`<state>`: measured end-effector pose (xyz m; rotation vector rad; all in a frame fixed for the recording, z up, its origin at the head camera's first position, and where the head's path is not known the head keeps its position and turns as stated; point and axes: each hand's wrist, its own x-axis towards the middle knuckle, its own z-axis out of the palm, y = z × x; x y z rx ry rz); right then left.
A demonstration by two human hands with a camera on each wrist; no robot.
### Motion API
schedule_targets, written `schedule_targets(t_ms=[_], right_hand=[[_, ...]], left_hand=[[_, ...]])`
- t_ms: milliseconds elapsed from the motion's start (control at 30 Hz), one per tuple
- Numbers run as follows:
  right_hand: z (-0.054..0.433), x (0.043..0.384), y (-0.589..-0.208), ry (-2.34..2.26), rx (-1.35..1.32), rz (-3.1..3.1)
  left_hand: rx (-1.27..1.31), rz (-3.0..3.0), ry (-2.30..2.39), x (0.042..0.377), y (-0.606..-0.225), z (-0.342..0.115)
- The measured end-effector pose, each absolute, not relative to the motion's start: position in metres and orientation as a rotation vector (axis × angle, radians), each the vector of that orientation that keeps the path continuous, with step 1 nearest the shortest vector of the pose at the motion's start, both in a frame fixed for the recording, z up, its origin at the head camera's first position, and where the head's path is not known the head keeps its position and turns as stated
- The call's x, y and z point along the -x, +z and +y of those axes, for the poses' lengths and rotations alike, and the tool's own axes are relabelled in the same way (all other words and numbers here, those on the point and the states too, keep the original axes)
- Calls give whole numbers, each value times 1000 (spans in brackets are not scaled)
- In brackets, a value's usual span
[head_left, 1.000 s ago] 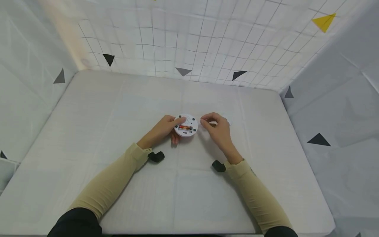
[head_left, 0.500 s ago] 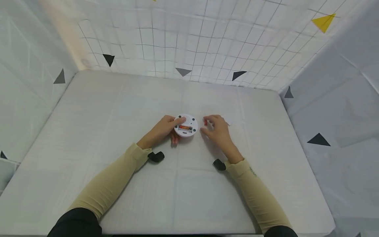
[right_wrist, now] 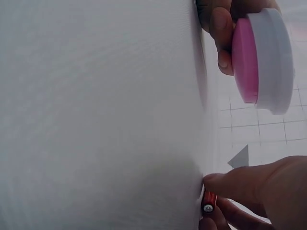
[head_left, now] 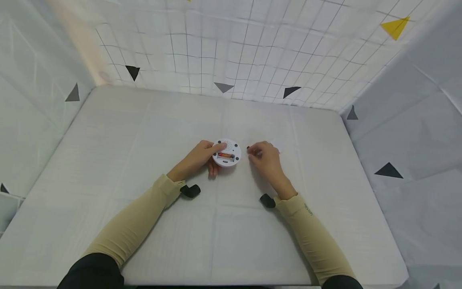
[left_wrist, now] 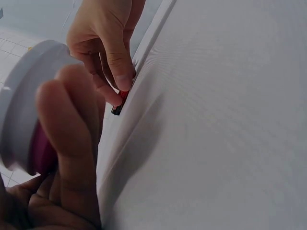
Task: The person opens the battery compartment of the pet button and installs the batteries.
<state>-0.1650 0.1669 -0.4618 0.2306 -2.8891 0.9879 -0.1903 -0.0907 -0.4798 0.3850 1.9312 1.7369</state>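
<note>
My left hand (head_left: pixel 196 158) grips a round white device (head_left: pixel 234 151), its thumb across the face with small holes and dark feet. That face is turned up, and at least one red-orange battery (head_left: pixel 226 156) lies in its uncovered compartment. The device's other side is a pink dome (right_wrist: pixel 244 62), seen in the right wrist view, with the left fingers beneath. To the right of the device, my right hand (head_left: pixel 266 158) pinches a small red battery (right_wrist: pixel 209 199) between thumb and fingers, low at the tabletop. In the left wrist view, the battery's dark end sticks out past the fingertips.
A small thin white piece (head_left: pixel 277 147) lies on the table just behind the right hand, partly hidden by it. The white-covered table (head_left: pixel 162 241) reaches back to a gridded sheet (head_left: pixel 231 52), with pale sheets at both sides.
Half a second ago the right thumb was apart from the red battery beneath the fingers; now thumb and fingers close on it. The left hand and the device have stayed still.
</note>
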Motion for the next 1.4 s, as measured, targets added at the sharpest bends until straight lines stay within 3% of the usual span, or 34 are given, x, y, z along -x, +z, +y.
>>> schedule_targets(t_ms=[867,1400], right_hand=[[164,164,-459,834,-376,-3021],[163,163,-458,921,-600,-2769]], left_hand=[[-378,1928,1729,190,-479,-90],[-392,1937,1728,190,-479,-90]])
